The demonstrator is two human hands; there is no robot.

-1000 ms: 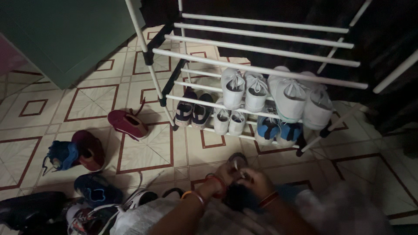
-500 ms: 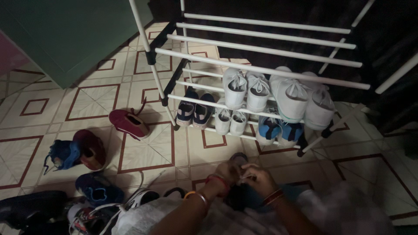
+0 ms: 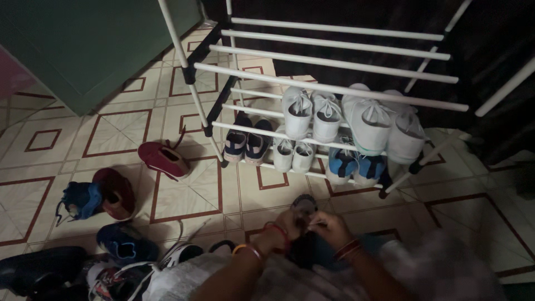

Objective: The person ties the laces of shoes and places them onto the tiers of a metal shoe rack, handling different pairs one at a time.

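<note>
Low in the view, over the patterned tile floor (image 3: 184,195), the left hand (image 3: 290,223) and right hand (image 3: 329,226) meet on a dark shoe with a grey rounded toe (image 3: 304,203), fingers pinched at its top. Just beyond stands the white tube shoe rack (image 3: 334,89), holding white sneakers (image 3: 312,114).
</note>
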